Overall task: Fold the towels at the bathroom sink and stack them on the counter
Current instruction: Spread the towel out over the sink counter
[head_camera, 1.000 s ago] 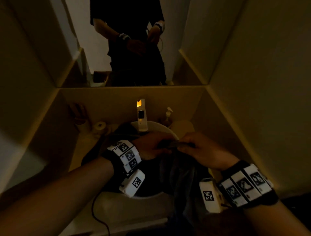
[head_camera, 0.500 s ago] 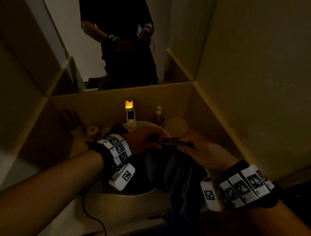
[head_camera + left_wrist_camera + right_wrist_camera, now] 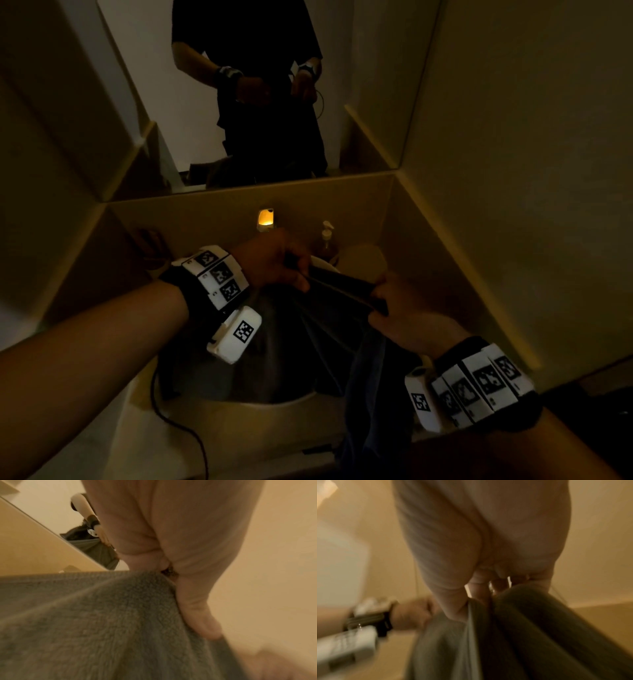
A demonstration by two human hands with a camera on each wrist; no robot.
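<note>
A dark grey towel (image 3: 318,342) hangs over the round sink basin (image 3: 284,402), its top edge pulled taut between my two hands. My left hand (image 3: 274,263) grips one end of that edge above the basin's back. My right hand (image 3: 394,308) pinches the other end a little lower and to the right. In the left wrist view the grey towel (image 3: 102,622) fills the lower half under my curled fingers (image 3: 197,615). The right wrist view is blurred: the towel (image 3: 513,635) bunches down from my fingers (image 3: 481,586), with my left hand (image 3: 412,615) beyond.
A tap (image 3: 265,221) with an orange glow stands behind the basin, a soap pump bottle (image 3: 327,238) to its right. A mirror (image 3: 239,102) above reflects a person. Walls close in on both sides. A dark cable (image 3: 178,421) lies on the counter (image 3: 239,442) at the front left.
Both hands have lifted the towel's edge higher and drawn it apart, so more towel hangs out of the basin. The head view has tilted slightly.
</note>
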